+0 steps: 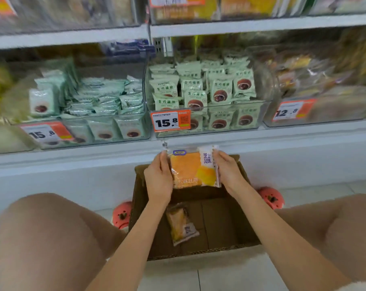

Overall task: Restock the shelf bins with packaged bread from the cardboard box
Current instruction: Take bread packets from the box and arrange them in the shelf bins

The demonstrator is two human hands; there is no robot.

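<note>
Left hand (159,177) and right hand (228,171) are each gripping a side edge of a flat, glossy clear-wrapped bread pack (193,168), orange slice showing, above the brown corrugated cardboard box (226,219) on the floor. Second crinkly pack (182,224) is lying inside the box. Clear plastic shelf bin (207,120) of pale green packets is sitting at the shelf's front edge, orange price tag (170,121) clipped on.

Item count, head view.
I count two bread packs (193,169), one cardboard box (224,223), three price tags (170,120), two hands (159,177).
</note>
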